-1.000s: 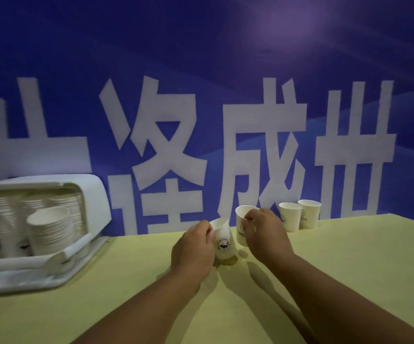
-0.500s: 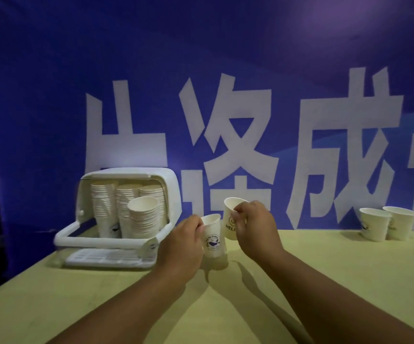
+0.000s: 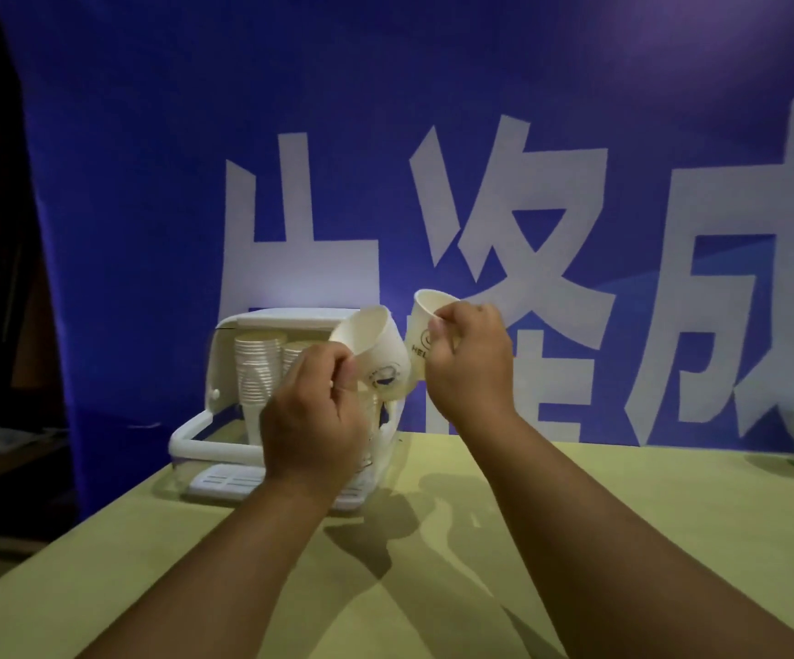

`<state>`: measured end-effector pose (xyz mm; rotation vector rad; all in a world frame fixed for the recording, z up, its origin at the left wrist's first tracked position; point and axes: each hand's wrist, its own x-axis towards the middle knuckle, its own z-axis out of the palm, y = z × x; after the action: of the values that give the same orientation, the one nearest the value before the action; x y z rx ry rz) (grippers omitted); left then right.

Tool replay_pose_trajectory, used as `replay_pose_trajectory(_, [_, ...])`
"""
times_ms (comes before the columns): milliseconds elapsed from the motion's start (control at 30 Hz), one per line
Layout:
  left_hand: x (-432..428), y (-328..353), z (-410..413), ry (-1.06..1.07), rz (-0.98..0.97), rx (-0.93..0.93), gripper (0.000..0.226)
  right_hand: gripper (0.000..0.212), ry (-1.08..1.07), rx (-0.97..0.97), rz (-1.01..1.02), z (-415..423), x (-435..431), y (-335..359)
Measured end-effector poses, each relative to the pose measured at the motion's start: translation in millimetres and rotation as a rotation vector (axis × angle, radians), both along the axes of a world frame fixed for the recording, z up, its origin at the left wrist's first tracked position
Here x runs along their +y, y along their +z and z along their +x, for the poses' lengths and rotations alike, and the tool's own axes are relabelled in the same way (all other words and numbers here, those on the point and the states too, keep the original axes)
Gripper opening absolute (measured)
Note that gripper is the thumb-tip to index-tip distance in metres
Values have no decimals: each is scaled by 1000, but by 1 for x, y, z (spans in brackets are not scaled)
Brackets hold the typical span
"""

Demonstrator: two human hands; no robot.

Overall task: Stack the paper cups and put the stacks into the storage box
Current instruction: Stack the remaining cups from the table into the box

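The left grip [image 3: 311, 416], in front of the open white storage box [image 3: 193, 431], is clamped on a tilted paper cup [image 3: 378, 356] held above the yellow bench [image 3: 623, 516]. Just right of the box, the right grip [image 3: 468, 361] pinches a second cup [image 3: 422, 325] by its rim. Cup stacks [image 3: 257, 368] stand inside the box.

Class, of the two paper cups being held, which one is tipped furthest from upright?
The left cup, gripped by the left hand: its mouth leans toward the storage box, while the HEL-printed cup in the right hand is nearly upright.
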<state>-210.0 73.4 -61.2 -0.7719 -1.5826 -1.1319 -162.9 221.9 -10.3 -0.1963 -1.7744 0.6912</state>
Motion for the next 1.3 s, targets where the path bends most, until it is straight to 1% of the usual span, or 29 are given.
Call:
replay_pose_trajectory(100, [-16, 4, -16, 102, 35, -30, 19, 5, 71, 3, -63, -12, -10, 8])
replay_pose_trajectory(200, [-25, 2, -30, 179, -8, -100, 16, 5, 88, -40, -30, -18, -9, 3])
replay_pose_trajectory(300, [-25, 1, -35, 229, -119, -147, 13, 11, 92, -40, -30, -18, -5, -1])
replay_pose_trajectory(400, [-24, 3, -35, 305, -228, -155, 12, 12, 107, -58, -43, -16, -3, -1])
replay_pose_trajectory(467, [-25, 6, -36, 346, -346, -185, 12, 13, 119, -70, -41, -16, -3, -1])
replay_pose_trajectory(567, [-22, 4, -36, 421, -534, -274, 26, 11, 135, -53, -47, -15, -5, -1])
replay_pose_trajectory(633, [-21, 2, -37, 362, -566, -318, 32, 11, 167, -34, -52, -14, -8, 0])
replay_pose_trajectory(733, [-21, -2, -39, 149, -541, -390, 15, 17, 203, 1, -42, -15, -14, 1])
replay_pose_trajectory(833, [-18, -5, -39, 50, -489, -487, 36, 18, 238, -24, 1, -19, -19, -2])
replay_pose_trajectory(900, [-16, -8, -38, 8, -412, -527, 49, 12, 223, -78, 78, -20, -21, -5])
replay_pose_trajectory(967, [-13, -12, -39, -58, -325, -549, 62, 6, 193, -117, 152, -20, -22, -7])
replay_pose_trajectory(1033, [-11, -13, -39, -110, -262, -548, 78, 9, 176, -132, 201, -18, -23, -5])
replay_pose_trajectory(1100, [-10, -13, -38, -116, -244, -514, 91, 10, 159, -168, 283, -16, -25, -4])
replay_pose_trajectory(1200, [-9, -13, -38, -120, -224, -489, 100, 20, 117, -302, 397, -16, -27, -6])
replay_pose_trajectory(1300, [-11, -13, -39, -113, -218, -491, 102, 24, 154, -377, 341, -19, -27, -10])
